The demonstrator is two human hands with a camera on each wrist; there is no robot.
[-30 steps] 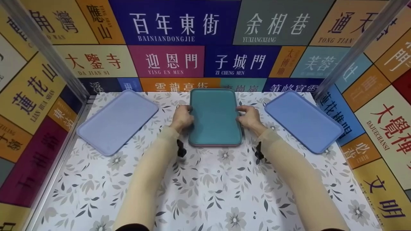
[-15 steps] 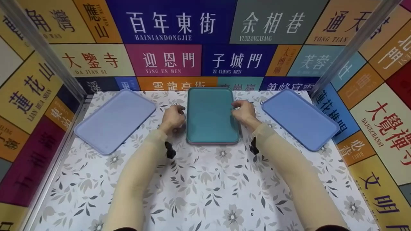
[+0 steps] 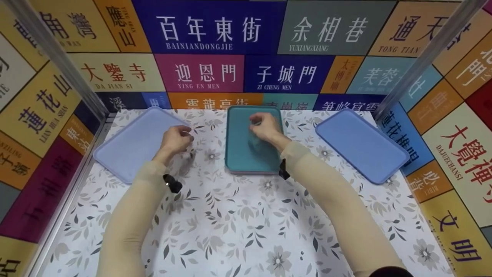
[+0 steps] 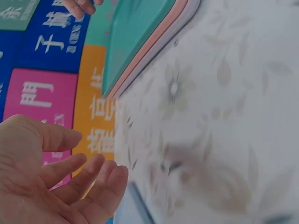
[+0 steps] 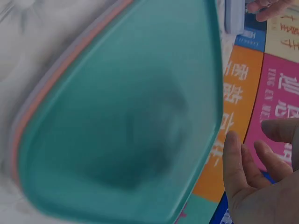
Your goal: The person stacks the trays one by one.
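Observation:
A stack of rectangular trays stands at the back middle of the table. On top is a teal tray (image 3: 240, 150), over a salmon-pink one (image 4: 173, 20) and a pale lilac one (image 4: 188, 19), whose rims show in the left wrist view. My right hand (image 3: 266, 127) hovers over the teal tray, fingers loosely bent and empty, its shadow falling on the surface. To the left, my left hand (image 3: 176, 140) hangs by the inner edge of a lavender tray (image 3: 134, 142), overlapping it in the head view. Its fingers (image 4: 88, 177) are relaxed, with nothing in them.
A blue-violet tray (image 3: 363, 146) lies angled at the right. The table (image 3: 230, 223) has a white floral cover. Walls with Chinese place-name panels (image 3: 200, 73) close off the back and both sides, with metal posts (image 3: 67, 57) at the corners.
Both hands have come off the sides of the tray stack and moved left: the left hand to the lavender tray, the right hand over the teal tray. The trays stay in place.

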